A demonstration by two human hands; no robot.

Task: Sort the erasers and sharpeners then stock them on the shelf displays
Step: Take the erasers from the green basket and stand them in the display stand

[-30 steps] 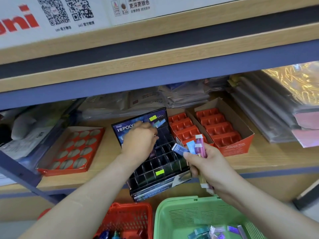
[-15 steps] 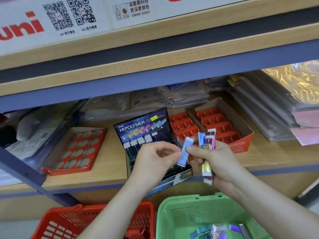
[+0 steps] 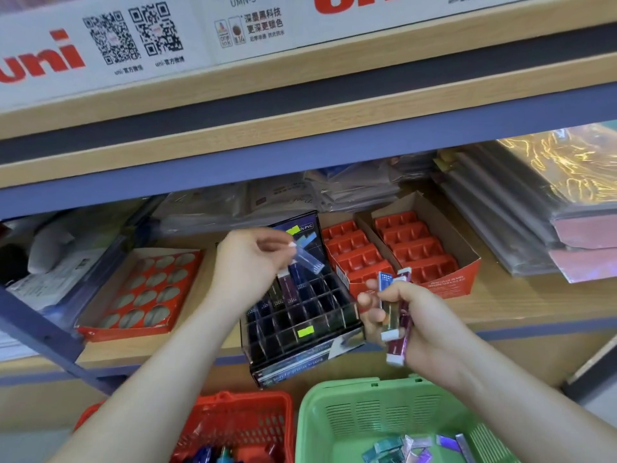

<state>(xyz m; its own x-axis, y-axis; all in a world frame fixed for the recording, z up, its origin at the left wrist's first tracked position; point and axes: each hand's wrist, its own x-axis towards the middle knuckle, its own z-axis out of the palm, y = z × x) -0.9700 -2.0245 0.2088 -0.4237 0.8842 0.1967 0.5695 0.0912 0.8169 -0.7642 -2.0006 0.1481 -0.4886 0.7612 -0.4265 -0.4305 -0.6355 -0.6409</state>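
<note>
Your left hand (image 3: 253, 262) is hovering over the back rows of the black display box (image 3: 300, 322) on the shelf (image 3: 500, 302), back of the hand facing you. Its grip is pinching one pale blue eraser (image 3: 307, 260) at the fingertips, tilted. Your right hand (image 3: 414, 325) is waiting just right of the box, its grip curling round a bundle of erasers (image 3: 399, 342) held upright. Loose erasers (image 3: 410, 449) are lying in the green basket (image 3: 334, 416) below.

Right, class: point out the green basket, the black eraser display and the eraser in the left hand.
green basket (image 3: 367, 416), head view, back wall
black eraser display (image 3: 283, 342), head view, front compartments
left-hand eraser (image 3: 309, 260), head view, blue sleeve
</note>
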